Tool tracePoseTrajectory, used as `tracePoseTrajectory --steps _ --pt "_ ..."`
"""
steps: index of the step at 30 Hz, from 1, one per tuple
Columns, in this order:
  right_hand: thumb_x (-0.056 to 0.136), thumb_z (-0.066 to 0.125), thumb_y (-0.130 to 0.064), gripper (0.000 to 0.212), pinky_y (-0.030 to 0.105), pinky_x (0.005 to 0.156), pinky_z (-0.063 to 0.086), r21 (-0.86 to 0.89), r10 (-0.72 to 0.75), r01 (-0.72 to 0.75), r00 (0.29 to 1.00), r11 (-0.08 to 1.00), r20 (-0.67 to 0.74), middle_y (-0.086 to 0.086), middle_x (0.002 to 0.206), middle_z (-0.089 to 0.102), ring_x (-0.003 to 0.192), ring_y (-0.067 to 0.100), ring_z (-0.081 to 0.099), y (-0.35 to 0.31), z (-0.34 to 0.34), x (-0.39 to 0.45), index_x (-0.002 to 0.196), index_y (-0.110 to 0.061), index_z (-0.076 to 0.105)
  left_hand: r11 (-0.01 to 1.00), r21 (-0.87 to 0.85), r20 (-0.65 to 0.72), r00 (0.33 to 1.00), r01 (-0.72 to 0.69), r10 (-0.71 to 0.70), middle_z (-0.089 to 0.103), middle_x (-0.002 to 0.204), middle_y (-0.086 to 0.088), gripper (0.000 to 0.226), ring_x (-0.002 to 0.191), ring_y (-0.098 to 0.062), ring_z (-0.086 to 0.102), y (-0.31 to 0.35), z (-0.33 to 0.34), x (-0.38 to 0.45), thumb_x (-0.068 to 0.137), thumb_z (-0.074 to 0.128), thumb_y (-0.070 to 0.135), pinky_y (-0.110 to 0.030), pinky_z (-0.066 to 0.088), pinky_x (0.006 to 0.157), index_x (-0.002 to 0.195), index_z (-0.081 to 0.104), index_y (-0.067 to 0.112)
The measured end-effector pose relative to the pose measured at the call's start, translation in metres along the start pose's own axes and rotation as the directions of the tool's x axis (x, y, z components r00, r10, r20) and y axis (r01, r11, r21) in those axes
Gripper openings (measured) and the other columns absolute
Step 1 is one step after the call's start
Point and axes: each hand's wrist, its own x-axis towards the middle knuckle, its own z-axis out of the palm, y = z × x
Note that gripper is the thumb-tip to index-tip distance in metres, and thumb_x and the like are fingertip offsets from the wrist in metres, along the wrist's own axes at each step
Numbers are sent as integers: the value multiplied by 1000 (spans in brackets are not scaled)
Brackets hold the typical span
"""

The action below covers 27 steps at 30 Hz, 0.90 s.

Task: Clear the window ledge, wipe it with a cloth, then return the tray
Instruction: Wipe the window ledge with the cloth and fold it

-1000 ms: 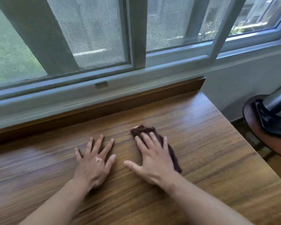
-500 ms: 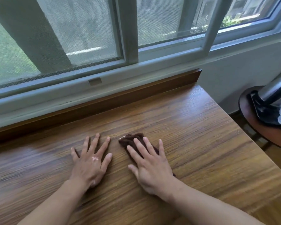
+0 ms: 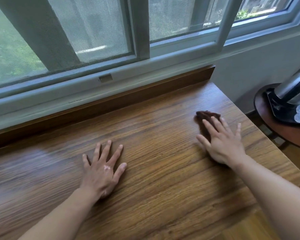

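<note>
The wooden window ledge (image 3: 154, 129) stretches across the view below the grey window frame. A dark brown cloth (image 3: 205, 116) lies on it toward the right end. My right hand (image 3: 221, 141) presses flat on the cloth with straight, spread fingers, covering most of it. Flat on the bare wood near the middle rests my left hand (image 3: 103, 168), fingers spread, holding nothing.
The ledge's right edge (image 3: 260, 135) drops off just right of my right hand. Beyond it stands a round dark wooden side table (image 3: 284, 134) carrying a black tray (image 3: 277, 110) with a metal kettle and clear bottles. A wooden upstand (image 3: 111, 101) runs along the back under the window.
My right hand has slid the cloth to the right, away from my left hand, toward the ledge's right end. My left hand has stayed flat in place.
</note>
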Motion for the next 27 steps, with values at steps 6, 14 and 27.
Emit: tracePoseTrajectory --steps 6,14,27 --pt "85 17 -84 91 53 124 4 222 -22 19 1000 975 9 0 167 16 154 23 8 -16 5 -15 159 -32 22 1000 10 8 1000 -14 14 -34 160 8 72 152 -25 -28 -6 5 -13 82 -13 79 -65 -6 120 149 -24 55" --pt "85 22 -79 87 49 125 -1 238 -278 258 959 936 55 -2 168 14 155 22 4 -118 12 -95 160 -34 20 998 -16 35 997 -68 68 -32 163 7 64 150 -26 -31 -5 7 -24 89 -5 74 -65 -10 120 149 -23 56" --pt "99 37 -59 55 66 115 11 106 -438 445 895 889 -80 -4 157 39 148 25 32 -185 49 -182 149 -35 42 996 0 8 996 -84 84 -28 165 8 72 151 -25 -30 2 16 -36 80 -17 74 -66 -10 119 150 -17 57"
